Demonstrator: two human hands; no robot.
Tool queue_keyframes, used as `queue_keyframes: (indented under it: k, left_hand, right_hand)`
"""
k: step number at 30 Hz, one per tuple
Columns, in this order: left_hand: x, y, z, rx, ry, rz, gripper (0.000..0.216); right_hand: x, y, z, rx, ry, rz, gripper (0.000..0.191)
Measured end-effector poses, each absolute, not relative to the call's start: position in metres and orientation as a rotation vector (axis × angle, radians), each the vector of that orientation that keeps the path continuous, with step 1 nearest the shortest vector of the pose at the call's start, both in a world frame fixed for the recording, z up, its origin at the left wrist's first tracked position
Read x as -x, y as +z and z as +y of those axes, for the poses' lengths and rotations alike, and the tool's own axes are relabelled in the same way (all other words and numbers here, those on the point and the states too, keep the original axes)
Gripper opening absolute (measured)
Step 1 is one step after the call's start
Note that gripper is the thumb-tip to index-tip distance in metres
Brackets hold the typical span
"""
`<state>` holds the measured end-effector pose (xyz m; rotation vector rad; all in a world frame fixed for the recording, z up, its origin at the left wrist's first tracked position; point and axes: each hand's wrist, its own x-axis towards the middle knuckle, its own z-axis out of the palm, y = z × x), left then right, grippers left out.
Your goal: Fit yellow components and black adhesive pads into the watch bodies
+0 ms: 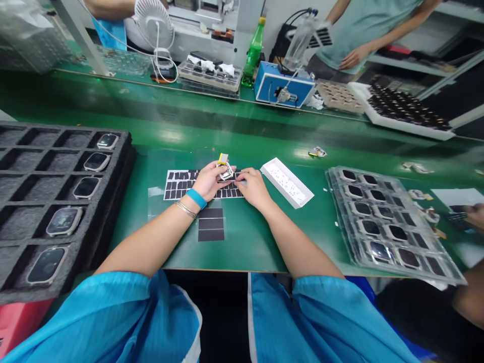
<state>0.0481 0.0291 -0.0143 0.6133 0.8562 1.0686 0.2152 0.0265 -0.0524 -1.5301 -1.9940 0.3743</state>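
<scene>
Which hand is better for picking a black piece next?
Probably the right hand: it's down at the black pieces, while the left hand is busy holding a small white-framed part.

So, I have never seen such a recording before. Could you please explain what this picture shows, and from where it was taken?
There is no machine arm here; the two arms belong to a person working with bare hands. The single picture comes from a camera worn on that person's head, looking forward and down.

The left hand holds a small pale frame with a yellow-edged piece at its top. The right hand is close beside it, fingers bent together; whether it pinches anything is too small to tell.

On the green table, a sheet of black pieces lies beneath the hands. Nearby is a white box with tiny bits inside. Watch-like items sit in a dark foam tray at left and clear plastic trays at right.
</scene>
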Motion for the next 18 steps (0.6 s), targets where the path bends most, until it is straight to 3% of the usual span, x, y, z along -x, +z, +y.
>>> queue_keyframes:
  k: [6, 12, 18]
  left_hand:
    - [-0.047, -0.019, 0.031, -0.623, 1.082, 0.858, 0.019]
    - [-0.049, -0.018, 0.029, -0.664, 1.099, 0.883, 0.016]
    - [-0.056, -0.011, 0.018, -0.836, 1.001, 0.909, 0.028]
  right_hand:
    - [-0.214, -0.052, 0.028, 1.509, 0.393, -1.990, 0.012]
    - [-0.219, -0.023, 0.001, 1.182, 0.300, -1.878, 0.007]
    - [-0.217, -0.014, -0.009, 1.091, 0.746, -1.576, 0.013]
